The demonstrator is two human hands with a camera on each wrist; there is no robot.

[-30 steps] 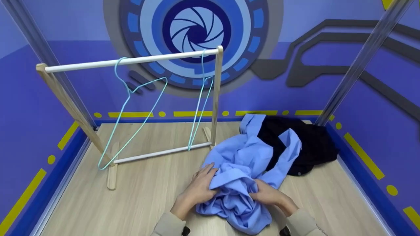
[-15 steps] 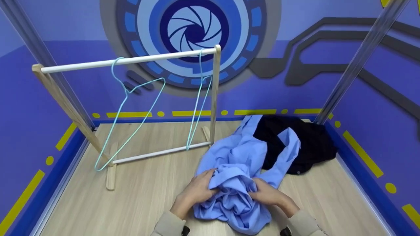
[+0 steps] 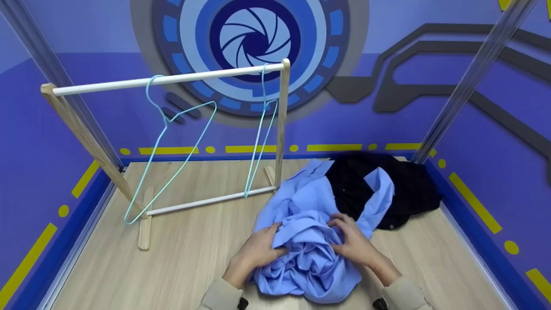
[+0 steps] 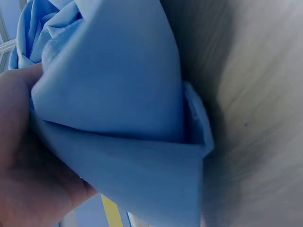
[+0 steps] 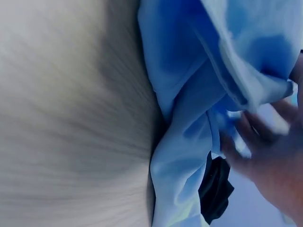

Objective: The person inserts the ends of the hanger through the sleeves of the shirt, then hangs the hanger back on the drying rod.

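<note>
A crumpled light blue shirt [image 3: 301, 193] lies bunched on the wooden table in the head view, with one sleeve looping up on its right. My left hand [image 3: 258, 249] grips the bunched cloth from the left side, thumb over a fold. In the left wrist view, the fingertips of that hand [image 4: 28, 156] are hidden behind the fabric [image 4: 118, 85]. At the right side of the bundle, my right hand [image 3: 356, 244] has its fingers spread and loosened, thumb against the cloth. Its fingers look blurred in the right wrist view, near a folded edge of the shirt [image 5: 189, 113].
A black garment [image 3: 409, 189] lies behind and right of the shirt, partly under it. To the left stands a wooden rack [image 3: 282, 125] with a white rail [image 3: 215, 75], from which hang two light blue hangers [image 3: 158, 142] [image 3: 258, 146]. Blue patterned walls [image 3: 495, 142] enclose the table [image 3: 193, 258].
My right hand has loosened from the cloth, its fingers spreading and moving up slightly. The shirt's far part has slid toward me and left, exposing more black garment. The left hand keeps its grip.
</note>
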